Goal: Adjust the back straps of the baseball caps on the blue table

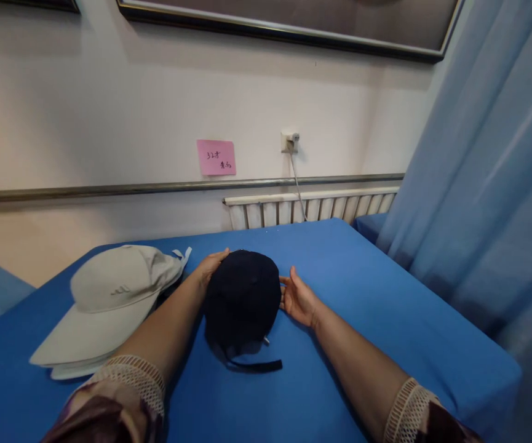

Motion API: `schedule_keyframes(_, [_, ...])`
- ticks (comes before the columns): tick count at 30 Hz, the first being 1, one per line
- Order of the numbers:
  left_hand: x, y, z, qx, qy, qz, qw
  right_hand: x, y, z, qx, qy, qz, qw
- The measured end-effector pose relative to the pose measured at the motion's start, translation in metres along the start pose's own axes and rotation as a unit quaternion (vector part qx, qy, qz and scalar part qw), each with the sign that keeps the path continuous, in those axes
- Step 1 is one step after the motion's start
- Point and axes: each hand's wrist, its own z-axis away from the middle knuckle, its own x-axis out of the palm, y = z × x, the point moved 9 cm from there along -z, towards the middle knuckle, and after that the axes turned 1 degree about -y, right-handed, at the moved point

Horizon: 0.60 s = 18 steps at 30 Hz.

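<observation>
A black cap (243,295) rests on the blue-covered table in front of me, its rounded crown up and a loose back strap (259,367) with a small buckle pointing toward me. My left hand (213,266) grips the cap's far left edge; most of its fingers are hidden by the fabric. At the cap's right edge, my right hand (299,298) is open with the thumb raised, its fingertips at the fabric and partly hidden. Left of my left forearm sits a pale beige cap (109,295) on at least one more cap of similar colour, brim toward me.
The blue cover (358,295) spreads over the table up to a white radiator (330,206) and a wall rail (155,187). A pink note (216,157) and a plugged socket (289,141) are on the wall. A blue curtain (487,160) hangs at the right.
</observation>
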Motion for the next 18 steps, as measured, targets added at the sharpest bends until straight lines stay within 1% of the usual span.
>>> schedule_keyframes(1, [0.002, 0.0, -0.006, -0.006, 0.007, -0.028, 1.0, 0.001, 0.002, -0.001, -0.004, -0.004, 0.007, 1.0])
schedule_keyframes(2, [0.003, 0.0, -0.012, -0.013, 0.019, -0.05, 0.998, -0.001, 0.003, -0.003, -0.015, 0.006, 0.017, 1.0])
schedule_keyframes(4, [0.001, 0.0, -0.021, -0.011, 0.052, -0.079, 0.995, -0.015, 0.002, -0.008, -0.051, 0.063, 0.042, 0.996])
schedule_keyframes(6, [-0.005, 0.003, -0.024, 0.019, 0.091, -0.097, 0.991, -0.032, 0.0, -0.011, -0.088, 0.131, 0.074, 0.985])
schedule_keyframes(7, [-0.01, 0.005, -0.022, 0.04, 0.11, -0.103, 0.988, -0.038, 0.0, -0.013, -0.1, 0.155, 0.094, 0.978])
schedule_keyframes(9, [-0.023, 0.007, -0.011, 0.085, 0.147, -0.113, 0.979, -0.046, -0.002, -0.017, -0.111, 0.176, 0.149, 0.967])
schedule_keyframes(10, [-0.03, 0.007, -0.001, 0.107, 0.162, -0.118, 0.974, -0.048, -0.005, -0.018, -0.119, 0.187, 0.191, 0.956])
schedule_keyframes(11, [-0.038, 0.007, 0.012, 0.128, 0.175, -0.123, 0.968, -0.049, -0.01, -0.017, -0.132, 0.203, 0.24, 0.94])
schedule_keyframes(14, [-0.053, 0.004, 0.061, 0.175, 0.191, -0.141, 0.955, -0.049, -0.032, -0.004, -0.188, 0.265, 0.36, 0.875])
schedule_keyframes(15, [-0.055, 0.003, 0.08, 0.189, 0.189, -0.15, 0.952, -0.046, -0.039, 0.003, -0.204, 0.276, 0.377, 0.86])
schedule_keyframes(16, [-0.054, 0.003, 0.1, 0.209, 0.181, -0.167, 0.946, -0.041, -0.045, 0.011, -0.219, 0.279, 0.386, 0.851])
schedule_keyframes(17, [-0.047, 0.008, 0.123, 0.256, 0.166, -0.219, 0.927, -0.034, -0.051, 0.02, -0.239, 0.274, 0.398, 0.842])
schedule_keyframes(18, [-0.038, 0.01, 0.144, 0.294, 0.141, -0.26, 0.909, -0.019, -0.059, 0.03, -0.283, 0.247, 0.427, 0.822])
